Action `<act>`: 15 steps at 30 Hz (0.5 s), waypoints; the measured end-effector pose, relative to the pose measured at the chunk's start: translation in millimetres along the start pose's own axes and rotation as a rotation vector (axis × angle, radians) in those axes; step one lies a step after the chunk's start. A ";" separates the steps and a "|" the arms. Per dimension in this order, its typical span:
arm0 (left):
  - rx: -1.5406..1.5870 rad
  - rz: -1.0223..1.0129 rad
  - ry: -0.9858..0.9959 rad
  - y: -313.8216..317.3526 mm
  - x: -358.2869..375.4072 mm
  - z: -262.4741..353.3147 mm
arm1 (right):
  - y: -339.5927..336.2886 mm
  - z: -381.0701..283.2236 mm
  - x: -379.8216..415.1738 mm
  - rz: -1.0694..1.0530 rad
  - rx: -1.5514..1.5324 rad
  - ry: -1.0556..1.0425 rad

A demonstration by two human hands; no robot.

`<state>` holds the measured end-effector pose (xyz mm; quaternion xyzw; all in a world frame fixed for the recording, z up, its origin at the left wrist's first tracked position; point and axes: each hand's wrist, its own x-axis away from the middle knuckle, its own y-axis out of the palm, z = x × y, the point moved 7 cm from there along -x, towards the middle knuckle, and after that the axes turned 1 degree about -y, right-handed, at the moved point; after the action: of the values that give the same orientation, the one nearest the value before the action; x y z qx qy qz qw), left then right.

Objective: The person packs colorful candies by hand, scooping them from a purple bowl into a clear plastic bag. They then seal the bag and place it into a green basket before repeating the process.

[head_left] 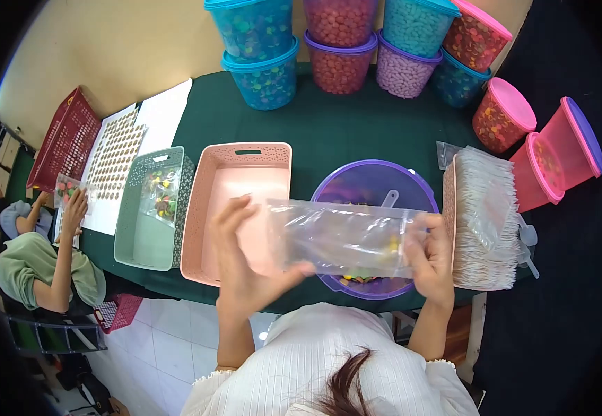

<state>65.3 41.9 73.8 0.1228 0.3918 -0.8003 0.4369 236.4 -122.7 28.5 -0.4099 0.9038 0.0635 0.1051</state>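
Note:
A clear plastic bag (342, 236) is stretched out in front of me, above a purple-rimmed tub (425, 191). My right hand (429, 260) pinches the bag's right end. At its left end is my left hand (249, 260), fingers spread, the thumb close to the bag's lower edge. Colourful pieces and a clear scoop (389, 200) lie in the tub, partly hidden by the bag. To the left stands a pink basket (242, 156) with nothing visible in it. On the right, a basket (448, 208) holds a thick stack of clear bags (484, 229).
A green basket (131, 243) holds a filled bag (162, 194). Lidded tubs (263, 83) line the back. White scoops (528, 236) lie at the right. At the left, a co-worker (41, 270) reaches toward a red basket (72, 139) beside sheets of round stickers (114, 152).

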 end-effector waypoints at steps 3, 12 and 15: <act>-0.015 -0.152 0.254 26.6 3.5 50.1 | 26.4 -1.4 2.5 -0.079 -0.056 0.062; -0.001 -0.357 0.190 51.6 9.6 37.5 | 37.7 -42.9 3.0 -0.017 0.455 -0.249; -0.002 -0.375 0.198 53.2 12.1 34.2 | 61.4 -48.6 14.1 -0.263 0.821 -0.346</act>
<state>105.4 -7.0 62.2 0.1252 0.4493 -0.8514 0.2398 174.3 -102.4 74.0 -0.4290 0.7637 -0.2458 0.4152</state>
